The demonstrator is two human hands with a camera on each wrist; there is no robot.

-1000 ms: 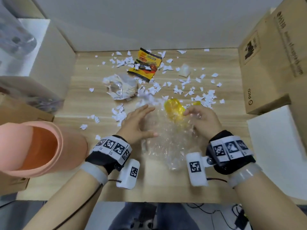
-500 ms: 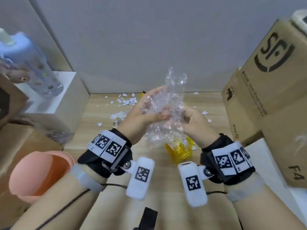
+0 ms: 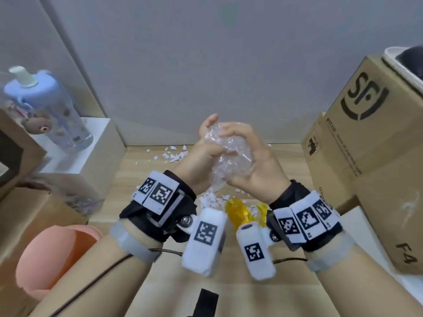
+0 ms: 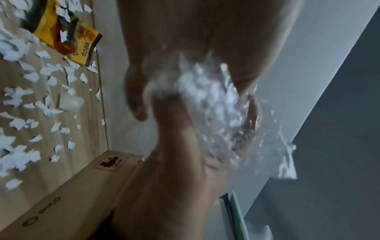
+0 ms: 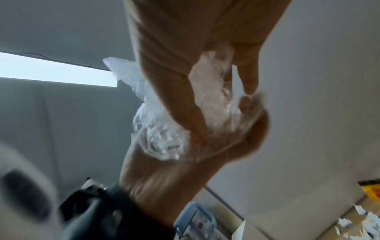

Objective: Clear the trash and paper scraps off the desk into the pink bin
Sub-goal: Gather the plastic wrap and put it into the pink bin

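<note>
The right hand [image 5: 197, 53] reaches in from the top of the right wrist view, its fingers curled over a crumpled wad of clear plastic film [image 5: 162, 133]. The left hand [image 5: 185, 165] comes up from below and cups the same wad — the two hands press it between them, held up against the pale grey wall. At the lower right corner lies a strip of light wooden desk [image 5: 355, 216] strewn with small white paper scraps [image 5: 368, 222], with a bit of yellow wrapper [image 5: 373, 193] at the edge — blurred.
</note>
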